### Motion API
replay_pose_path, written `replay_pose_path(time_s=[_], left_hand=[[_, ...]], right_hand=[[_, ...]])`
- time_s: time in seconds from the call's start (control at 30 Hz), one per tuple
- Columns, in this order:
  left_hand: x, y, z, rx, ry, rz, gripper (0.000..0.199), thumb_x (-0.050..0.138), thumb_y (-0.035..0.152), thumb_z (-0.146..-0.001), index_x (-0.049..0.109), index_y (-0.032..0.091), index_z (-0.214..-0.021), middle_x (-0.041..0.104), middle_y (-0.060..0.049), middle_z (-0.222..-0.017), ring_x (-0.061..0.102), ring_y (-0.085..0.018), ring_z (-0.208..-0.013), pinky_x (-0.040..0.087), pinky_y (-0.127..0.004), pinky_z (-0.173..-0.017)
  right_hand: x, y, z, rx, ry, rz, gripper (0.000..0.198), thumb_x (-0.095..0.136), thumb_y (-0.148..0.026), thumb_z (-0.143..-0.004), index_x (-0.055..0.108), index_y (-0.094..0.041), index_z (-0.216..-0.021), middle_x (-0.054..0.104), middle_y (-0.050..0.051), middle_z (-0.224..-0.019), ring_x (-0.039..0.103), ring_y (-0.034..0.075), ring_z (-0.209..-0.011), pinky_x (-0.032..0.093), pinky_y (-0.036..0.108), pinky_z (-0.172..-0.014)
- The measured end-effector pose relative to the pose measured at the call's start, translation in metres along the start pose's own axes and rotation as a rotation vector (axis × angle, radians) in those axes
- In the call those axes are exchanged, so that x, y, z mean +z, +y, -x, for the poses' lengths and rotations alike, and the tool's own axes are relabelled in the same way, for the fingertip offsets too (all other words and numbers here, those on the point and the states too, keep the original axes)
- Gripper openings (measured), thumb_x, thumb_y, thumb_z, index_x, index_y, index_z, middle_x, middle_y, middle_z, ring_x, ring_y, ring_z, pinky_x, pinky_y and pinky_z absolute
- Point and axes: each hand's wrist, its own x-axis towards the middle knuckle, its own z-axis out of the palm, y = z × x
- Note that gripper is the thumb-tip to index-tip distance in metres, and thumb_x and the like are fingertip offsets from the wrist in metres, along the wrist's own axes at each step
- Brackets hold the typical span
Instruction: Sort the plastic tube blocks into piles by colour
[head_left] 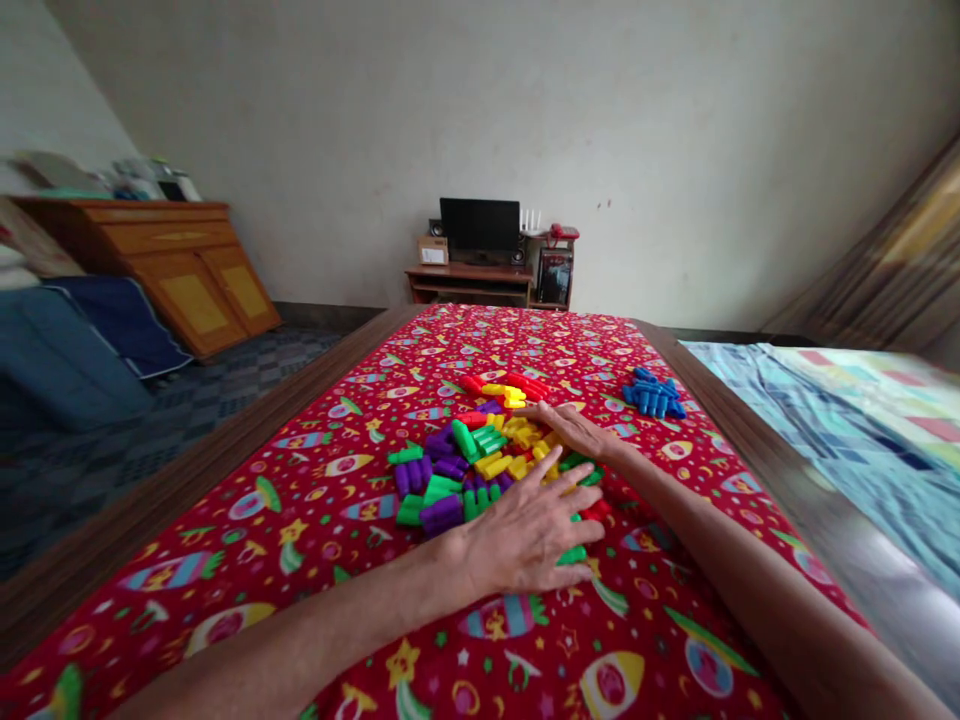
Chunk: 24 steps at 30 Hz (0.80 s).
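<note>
Small plastic toy pieces in purple, green, yellow and red lie in a mixed heap on a red printed cloth. My left hand rests palm down on the near right part of the heap, its fingers spread over green and red pieces. Just beyond it, my right hand reaches in from the right with fingers stretched out, beside the yellow pieces. Its fingers are partly overlapped, and what lies under both palms is hidden. A separate group of blue pieces sits to the right.
The cloth covers a raised surface with a dark wooden border. Bedding lies on the right. Against the far wall, a desk holds a monitor. A wooden cabinet and a blue covered item stand at left.
</note>
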Motion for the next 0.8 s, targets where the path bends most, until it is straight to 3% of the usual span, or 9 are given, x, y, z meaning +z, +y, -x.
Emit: replay_pose_path(time_s=[0.07, 0.17, 0.27, 0.37, 0.43, 0.6, 0.7, 0.8], left_hand=[[-0.004, -0.008, 0.001, -0.029, 0.027, -0.031, 0.027, 0.056, 0.043, -0.09, 0.067, 0.023, -0.104, 0.061, -0.006, -0.128, 0.045, -0.026, -0.13, 0.018, -0.05, -0.118], [-0.015, -0.024, 0.003, -0.089, 0.03, -0.016, 0.016, 0.062, 0.035, -0.088, 0.068, 0.022, -0.095, 0.066, -0.005, -0.116, 0.054, -0.024, -0.12, 0.024, -0.046, -0.116], [-0.025, -0.046, 0.005, -0.151, 0.027, 0.082, 0.01, 0.063, 0.03, -0.088, 0.068, 0.021, -0.086, 0.069, -0.003, -0.108, 0.058, -0.021, -0.114, 0.032, -0.041, -0.111], [-0.033, -0.071, 0.01, -0.211, 0.098, 0.231, 0.016, 0.059, 0.028, -0.09, 0.069, 0.018, -0.082, 0.072, -0.005, -0.101, 0.063, -0.02, -0.106, 0.043, -0.033, -0.101], [-0.037, -0.087, 0.015, -0.282, 0.197, 0.318, 0.023, 0.053, 0.031, -0.092, 0.07, 0.016, -0.086, 0.073, -0.007, -0.1, 0.066, -0.019, -0.1, 0.047, -0.029, -0.094], [-0.044, -0.132, 0.02, -0.487, 0.365, 0.345, 0.044, 0.036, 0.044, -0.097, 0.069, 0.016, -0.104, 0.07, -0.009, -0.113, 0.064, -0.021, -0.106, 0.047, -0.031, -0.096], [-0.039, -0.17, 0.004, -0.577, 0.258, 0.226, 0.05, 0.03, 0.041, -0.097, 0.063, 0.011, -0.119, 0.063, -0.013, -0.128, 0.055, -0.024, -0.122, 0.038, -0.035, -0.108], [-0.025, -0.204, -0.025, -0.612, -0.037, 0.156, 0.053, 0.028, 0.036, -0.097, 0.05, 0.008, -0.135, 0.046, -0.016, -0.146, 0.038, -0.025, -0.138, 0.026, -0.039, -0.114]], right_hand=[[0.003, -0.007, -0.001, 0.005, 0.033, -0.089, 0.074, 0.033, -0.076, -0.085, 0.072, -0.02, -0.113, 0.069, 0.009, -0.119, 0.061, 0.028, -0.116, 0.041, 0.044, -0.106], [-0.008, -0.001, -0.001, 0.002, 0.238, -0.122, 0.076, 0.034, -0.077, -0.084, 0.073, -0.016, -0.107, 0.071, 0.013, -0.111, 0.064, 0.028, -0.111, 0.043, 0.045, -0.104], [-0.024, 0.017, 0.001, 0.042, 0.449, 0.023, 0.079, 0.031, -0.077, -0.084, 0.072, -0.014, -0.105, 0.072, 0.014, -0.106, 0.064, 0.029, -0.109, 0.044, 0.045, -0.102], [-0.026, 0.029, 0.001, 0.136, 0.511, 0.22, 0.077, 0.028, -0.074, -0.087, 0.07, -0.014, -0.11, 0.072, 0.014, -0.105, 0.063, 0.03, -0.109, 0.046, 0.045, -0.097], [-0.014, 0.028, 0.0, 0.145, 0.512, 0.277, 0.076, 0.026, -0.072, -0.088, 0.067, -0.014, -0.114, 0.07, 0.014, -0.111, 0.062, 0.031, -0.11, 0.045, 0.046, -0.097], [0.035, 0.003, -0.006, -0.065, 0.445, 0.148, 0.07, 0.022, -0.066, -0.093, 0.059, -0.017, -0.127, 0.061, 0.011, -0.129, 0.052, 0.025, -0.126, 0.037, 0.04, -0.108], [0.044, -0.006, -0.006, -0.125, 0.455, 0.036, 0.065, 0.021, -0.062, -0.096, 0.057, -0.019, -0.13, 0.06, 0.009, -0.132, 0.051, 0.021, -0.127, 0.038, 0.036, -0.108], [0.033, 0.004, -0.005, -0.086, 0.587, 0.056, 0.066, 0.025, -0.064, -0.094, 0.061, -0.017, -0.124, 0.062, 0.011, -0.129, 0.053, 0.024, -0.125, 0.038, 0.039, -0.108]])
